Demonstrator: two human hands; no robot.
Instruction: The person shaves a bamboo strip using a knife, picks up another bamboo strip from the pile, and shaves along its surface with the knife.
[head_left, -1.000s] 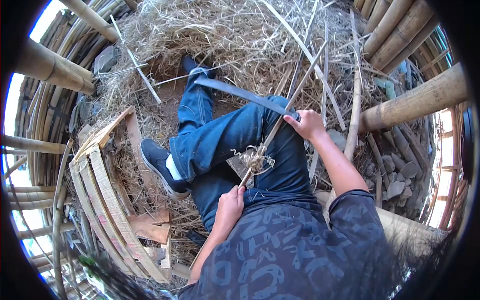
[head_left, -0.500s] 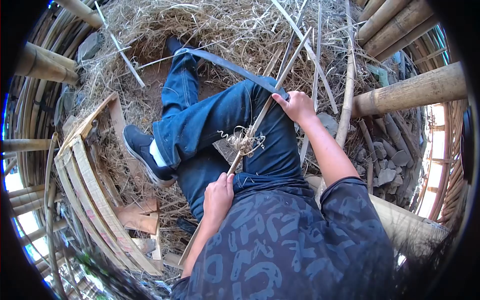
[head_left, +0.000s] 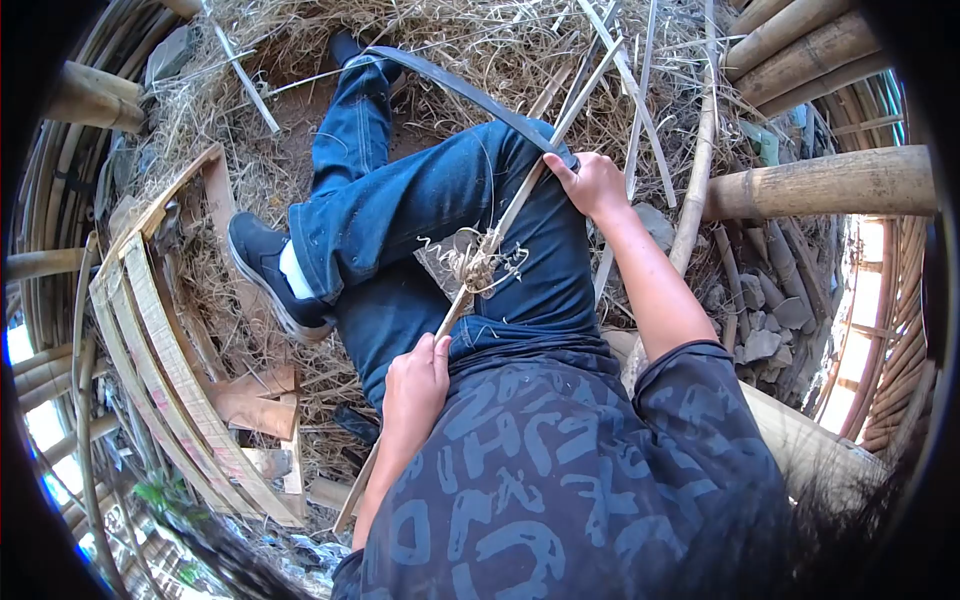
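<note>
My right hand [head_left: 597,187] is closed near my raised knee at the near end of a long, dark grey curved knife [head_left: 455,85]; its grip is hidden in my fingers. The blade arcs over my knee to the far foot. A thin bamboo strip [head_left: 515,208] runs slantwise across my lap, crossing the blade beside my right thumb. My left hand [head_left: 416,388] is wrapped round the strip's lower part, near my waist. Curled shavings [head_left: 480,270] bunch round the strip between my hands. The strip's tail [head_left: 357,490] shows below my left forearm.
Straw and shavings [head_left: 470,30] cover the ground ahead. A slatted bamboo piece [head_left: 170,350] lies at left. Thick bamboo poles [head_left: 820,183] jut in from the right, above broken stones [head_left: 765,335]. Several loose strips [head_left: 640,110] lie beyond my right hand.
The view has shifted slightly, so most things sit a little further left or higher. Both hands keep their holds, and the shavings remain bunched on the strip.
</note>
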